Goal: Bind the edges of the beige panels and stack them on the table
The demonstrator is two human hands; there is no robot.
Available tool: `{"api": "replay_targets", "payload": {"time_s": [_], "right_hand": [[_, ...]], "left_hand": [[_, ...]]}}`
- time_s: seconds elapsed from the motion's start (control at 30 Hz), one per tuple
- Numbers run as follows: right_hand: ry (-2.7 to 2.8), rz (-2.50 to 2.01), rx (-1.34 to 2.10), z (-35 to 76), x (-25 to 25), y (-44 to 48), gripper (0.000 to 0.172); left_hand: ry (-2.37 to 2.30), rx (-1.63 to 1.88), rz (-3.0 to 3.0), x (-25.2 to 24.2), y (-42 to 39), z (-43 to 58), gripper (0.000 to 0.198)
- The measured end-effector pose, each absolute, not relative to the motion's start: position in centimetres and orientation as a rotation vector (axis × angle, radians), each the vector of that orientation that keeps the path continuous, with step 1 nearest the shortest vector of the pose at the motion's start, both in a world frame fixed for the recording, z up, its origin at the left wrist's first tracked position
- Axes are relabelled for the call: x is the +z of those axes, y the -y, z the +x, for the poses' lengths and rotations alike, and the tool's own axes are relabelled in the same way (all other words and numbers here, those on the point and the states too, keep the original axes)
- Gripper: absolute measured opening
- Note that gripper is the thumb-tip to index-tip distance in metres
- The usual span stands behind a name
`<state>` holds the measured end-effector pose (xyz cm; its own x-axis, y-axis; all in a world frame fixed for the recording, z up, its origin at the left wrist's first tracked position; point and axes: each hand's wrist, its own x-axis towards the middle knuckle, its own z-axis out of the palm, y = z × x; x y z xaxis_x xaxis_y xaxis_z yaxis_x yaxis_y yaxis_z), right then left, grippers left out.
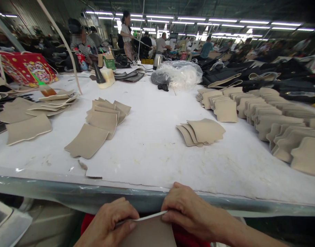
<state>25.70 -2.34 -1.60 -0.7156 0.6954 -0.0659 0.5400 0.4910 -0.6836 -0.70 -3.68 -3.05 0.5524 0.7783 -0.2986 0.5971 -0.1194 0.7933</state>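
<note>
A beige leather-like panel (150, 231) hangs between my hands just below the table's front edge, its pale top rim facing up. My left hand (113, 219) pinches that rim on the left, thumb on the near face. Over the right corner, my right hand (190, 214) is closed with thumb and fingers on the same rim. The panel's lower part runs out of view. Beyond my hands lie similar panels: a fanned pile (102, 118) left of the middle and a small stack (202, 132) right of it.
Long rows of beige panels (281, 116) cover the table's right side; more panels (28, 128) lie at left. Farther back are a bottle with amber liquid (47, 90), a red patterned bag (25, 68), clear plastic wrapping (183, 72) and dark bag pieces (224, 75). People sit and stand behind.
</note>
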Motion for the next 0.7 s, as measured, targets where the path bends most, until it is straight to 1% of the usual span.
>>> {"api": "replay_targets", "payload": {"time_s": [0.2,0.33,0.43,0.6,0.7], "right_hand": [[2.579,-1.097,0.966,25.5,-1.9,2.6,0.012],[2.596,-1.074,0.907,25.1,-1.9,2.9,0.013],[2.56,-1.088,0.875,25.0,-2.0,3.1,0.024],[2.532,-1.035,0.892,25.0,-2.8,3.3,0.049],[2.505,-1.01,0.841,25.2,-3.1,3.5,0.055]], "left_hand": [[-1.195,0.085,1.936,-2.1,3.2,1.4,0.017],[-1.082,0.056,2.065,-2.4,3.0,3.7,0.023],[-1.073,0.176,2.119,-3.3,2.9,4.6,0.03],[-1.024,0.308,2.041,-4.0,3.0,4.1,0.027],[-1.068,0.303,1.952,-4.0,3.1,2.7,0.026]]}}
